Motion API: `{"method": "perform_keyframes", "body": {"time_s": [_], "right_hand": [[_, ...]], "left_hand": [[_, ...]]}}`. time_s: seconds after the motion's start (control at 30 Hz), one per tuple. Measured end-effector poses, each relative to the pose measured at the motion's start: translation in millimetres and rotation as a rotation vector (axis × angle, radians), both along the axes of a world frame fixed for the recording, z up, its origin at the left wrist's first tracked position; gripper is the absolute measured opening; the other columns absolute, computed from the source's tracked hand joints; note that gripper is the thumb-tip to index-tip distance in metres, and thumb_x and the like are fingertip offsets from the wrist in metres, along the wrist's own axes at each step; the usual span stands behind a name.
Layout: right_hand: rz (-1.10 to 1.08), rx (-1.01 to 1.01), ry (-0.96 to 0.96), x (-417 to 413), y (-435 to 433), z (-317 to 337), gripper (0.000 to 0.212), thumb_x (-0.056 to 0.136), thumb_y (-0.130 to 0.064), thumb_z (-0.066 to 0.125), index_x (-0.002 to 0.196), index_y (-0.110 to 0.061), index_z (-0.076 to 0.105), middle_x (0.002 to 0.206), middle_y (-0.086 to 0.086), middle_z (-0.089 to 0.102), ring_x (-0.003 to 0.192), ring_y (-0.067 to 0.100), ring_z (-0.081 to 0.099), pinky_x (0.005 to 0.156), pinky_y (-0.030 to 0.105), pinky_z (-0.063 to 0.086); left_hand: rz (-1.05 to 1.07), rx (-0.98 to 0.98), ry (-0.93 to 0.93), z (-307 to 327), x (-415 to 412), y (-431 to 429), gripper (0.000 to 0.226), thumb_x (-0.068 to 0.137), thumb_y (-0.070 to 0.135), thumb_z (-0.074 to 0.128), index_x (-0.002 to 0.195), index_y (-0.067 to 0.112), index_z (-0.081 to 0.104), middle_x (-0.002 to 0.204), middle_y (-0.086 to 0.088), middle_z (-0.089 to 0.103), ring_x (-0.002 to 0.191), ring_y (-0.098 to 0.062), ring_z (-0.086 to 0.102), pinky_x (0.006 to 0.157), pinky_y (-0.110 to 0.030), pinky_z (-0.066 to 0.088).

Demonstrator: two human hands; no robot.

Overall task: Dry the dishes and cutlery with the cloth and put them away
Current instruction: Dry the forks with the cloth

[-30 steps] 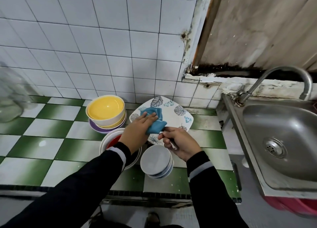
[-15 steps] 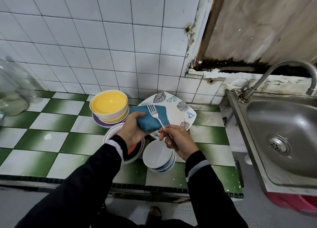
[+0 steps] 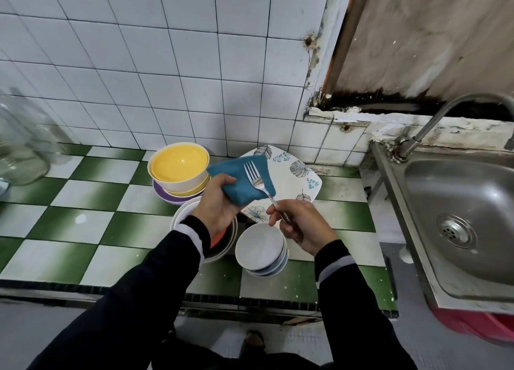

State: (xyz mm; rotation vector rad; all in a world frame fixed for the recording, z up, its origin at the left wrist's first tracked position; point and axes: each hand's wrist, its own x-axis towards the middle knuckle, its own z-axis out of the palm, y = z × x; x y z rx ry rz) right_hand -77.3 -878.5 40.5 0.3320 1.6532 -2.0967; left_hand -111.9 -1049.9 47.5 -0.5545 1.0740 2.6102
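Note:
My left hand (image 3: 219, 203) grips a folded blue cloth (image 3: 242, 182) above the counter. My right hand (image 3: 300, 225) pinches the handle of a metal fork (image 3: 254, 176), whose tines lie on top of the cloth. Behind them a square leaf-patterned plate (image 3: 294, 175) leans against the tiled wall. A yellow bowl (image 3: 179, 165) sits on a stack with a purple dish at the bottom. A stack of small white bowls (image 3: 260, 248) stands below my right hand. Under my left wrist is a larger white bowl (image 3: 183, 216) with something red inside.
The green-and-white checkered counter (image 3: 83, 230) stretches left, with a glass jar (image 3: 19, 150) at its far left. A steel sink (image 3: 459, 219) with a curved tap (image 3: 434, 119) is on the right. A red tub (image 3: 472, 325) sits under the sink.
The cloth and fork have come up off the plate. The fork's tines were hidden in the cloth and now lie exposed on top of it.

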Motion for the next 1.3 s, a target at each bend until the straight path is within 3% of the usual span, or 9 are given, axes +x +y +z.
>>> {"method": "perform_keyframes", "body": {"time_s": [0.27,0.47,0.6,0.67,0.83,1.0,1.1,1.2,1.3], "right_hand": [[0.046,0.059,0.038,-4,23,-2,0.023,0.097,-0.003,0.047,0.086,0.002,0.065,0.064,0.013,0.061,0.037,0.01,0.029,0.033,0.015,0.018],[-0.19,0.109,0.238,-8,12,-13,0.028,0.101,-0.005,0.046,0.111,-0.012,0.071,0.07,0.001,0.053,0.047,0.008,0.031,0.044,0.016,0.027],[-0.099,0.656,0.71,-6,0,-28,0.036,0.097,-0.005,0.055,0.132,-0.011,0.063,0.082,0.007,0.052,0.07,0.006,0.047,0.07,0.006,0.038],[-0.076,0.778,0.845,-6,1,-38,0.041,0.094,-0.006,0.056,0.135,-0.008,0.06,0.083,0.01,0.052,0.076,0.007,0.048,0.074,0.003,0.036],[-0.041,0.799,0.847,-4,12,-42,0.044,0.094,-0.003,0.059,0.137,-0.013,0.059,0.078,0.005,0.053,0.078,-0.008,0.048,0.074,0.005,0.037],[-0.109,0.706,0.758,-3,6,-32,0.042,0.096,0.004,0.053,0.133,-0.012,0.061,0.094,0.006,0.048,0.083,-0.006,0.05,0.079,0.004,0.037],[-0.158,0.633,0.67,-4,8,-23,0.041,0.095,0.005,0.054,0.129,-0.015,0.065,0.094,0.004,0.048,0.077,-0.005,0.05,0.076,0.007,0.038],[-0.195,0.505,0.588,-5,13,-16,0.032,0.094,0.002,0.059,0.116,-0.019,0.069,0.088,0.001,0.053,0.066,0.004,0.047,0.07,0.016,0.042],[-0.247,0.426,0.531,-5,16,-11,0.023,0.092,0.0,0.063,0.096,-0.023,0.068,0.083,-0.003,0.061,0.07,0.016,0.053,0.071,0.031,0.05]], "left_hand": [[0.102,0.047,0.082,15,-7,-10,0.035,0.087,-0.001,0.035,0.116,0.006,0.055,0.11,-0.012,0.066,0.091,-0.025,0.067,0.068,-0.035,0.059],[0.135,-0.061,0.024,9,5,2,0.034,0.092,0.001,0.04,0.124,0.007,0.051,0.115,-0.012,0.064,0.096,-0.024,0.064,0.071,-0.034,0.058],[0.048,0.008,0.006,15,11,10,0.03,0.092,0.006,0.04,0.118,0.007,0.055,0.106,-0.012,0.069,0.092,-0.025,0.068,0.071,-0.035,0.06],[0.016,0.024,0.016,19,12,8,0.028,0.092,0.007,0.039,0.114,0.007,0.056,0.103,-0.012,0.071,0.094,-0.027,0.068,0.078,-0.038,0.057],[0.007,0.064,0.003,20,13,0,0.026,0.093,0.008,0.038,0.112,0.007,0.057,0.098,-0.012,0.074,0.091,-0.027,0.071,0.081,-0.041,0.057],[-0.041,0.043,0.026,20,21,7,0.036,0.092,0.008,0.04,0.126,0.007,0.052,0.126,-0.017,0.064,0.12,-0.033,0.06,0.1,-0.047,0.048],[-0.059,0.038,0.042,23,28,13,0.036,0.093,0.007,0.04,0.127,0.007,0.051,0.123,-0.015,0.066,0.115,-0.032,0.063,0.088,-0.041,0.054],[-0.071,0.0,0.051,25,33,19,0.028,0.094,0.005,0.039,0.118,0.009,0.055,0.101,-0.007,0.073,0.09,-0.021,0.071,0.068,-0.033,0.058],[-0.127,-0.008,0.069,30,39,25,0.027,0.096,0.004,0.036,0.113,0.007,0.056,0.09,-0.005,0.075,0.08,-0.019,0.073,0.065,-0.031,0.059]]}}
